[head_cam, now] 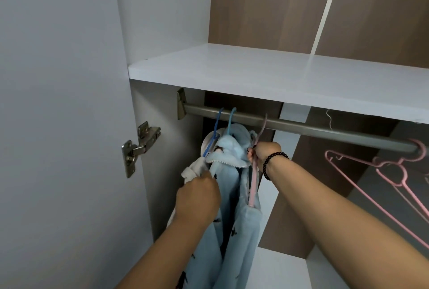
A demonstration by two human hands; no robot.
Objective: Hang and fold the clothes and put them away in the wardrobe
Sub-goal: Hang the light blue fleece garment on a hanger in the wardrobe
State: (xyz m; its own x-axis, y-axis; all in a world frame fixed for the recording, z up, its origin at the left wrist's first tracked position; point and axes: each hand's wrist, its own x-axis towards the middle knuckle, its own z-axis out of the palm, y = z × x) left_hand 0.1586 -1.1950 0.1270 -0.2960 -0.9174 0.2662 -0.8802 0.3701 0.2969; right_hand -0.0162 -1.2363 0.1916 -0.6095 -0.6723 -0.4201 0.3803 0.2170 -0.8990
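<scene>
Pale-blue printed garment (pixel 232 195) hangs from rail (pixel 301 127) — left hand (pixel 197 198) grip clutches fabric, right hand (pixel 264 152) pinches pink hanger (pixel 254 182).

The left hand (pixel 197 198) shows only its back, so its fingertips are buried in the pale blue garment (pixel 232 195) and the grip itself cannot be made out. The garment's lower part runs off the bottom edge. The right hand's (pixel 264 152) fingers are mostly hidden behind the pink hanger (pixel 254 177) it holds. Far right, the spare pink hangers (pixel 394 172) are cut by the frame edge.
</scene>
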